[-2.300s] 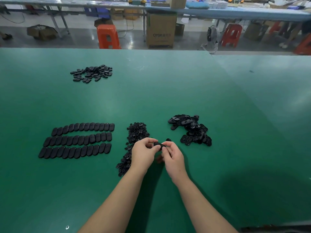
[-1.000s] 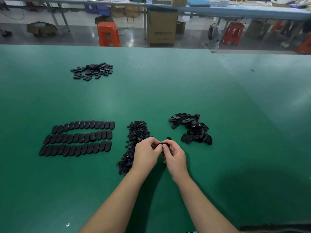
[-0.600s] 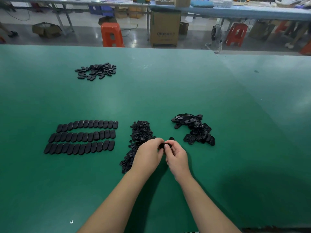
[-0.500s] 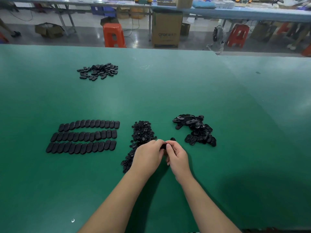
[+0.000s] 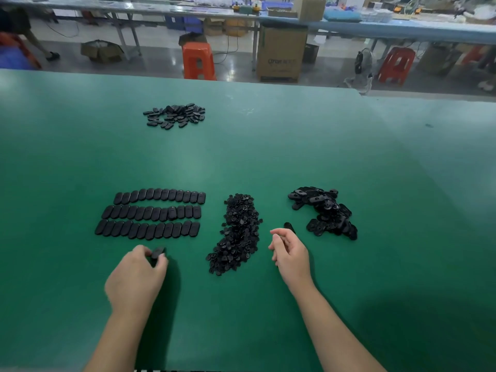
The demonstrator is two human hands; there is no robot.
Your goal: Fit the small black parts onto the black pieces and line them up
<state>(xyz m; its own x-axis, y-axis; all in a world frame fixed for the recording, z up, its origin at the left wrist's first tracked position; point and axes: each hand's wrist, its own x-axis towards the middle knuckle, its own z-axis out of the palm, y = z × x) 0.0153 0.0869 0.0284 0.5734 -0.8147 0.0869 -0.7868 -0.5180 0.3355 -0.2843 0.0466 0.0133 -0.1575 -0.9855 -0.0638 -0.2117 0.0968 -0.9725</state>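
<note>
pinching a black piece (image 5: pixel 157 253) at its fingertips, the left hand (image 5: pixel 135 280) sits low over the table (image 5: pixel 268 146), just below the three rows (image 5: pixel 151 212) of lined-up pieces. the right hand (image 5: pixel 290 255) holds nothing, fingers loosely curled. between the hands lies the heap of small parts (image 5: pixel 237 233). a single piece (image 5: pixel 289 227) lies just beyond the right fingertips, with a pile of unfitted pieces (image 5: pixel 326 212) to its right. a far pile (image 5: pixel 175 116) sits well beyond the left hand.

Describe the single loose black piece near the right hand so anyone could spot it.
Find the heap of black pieces right of centre on the green table. Just left of it, beyond the right hand, lies one loose black piece, alone.
</note>
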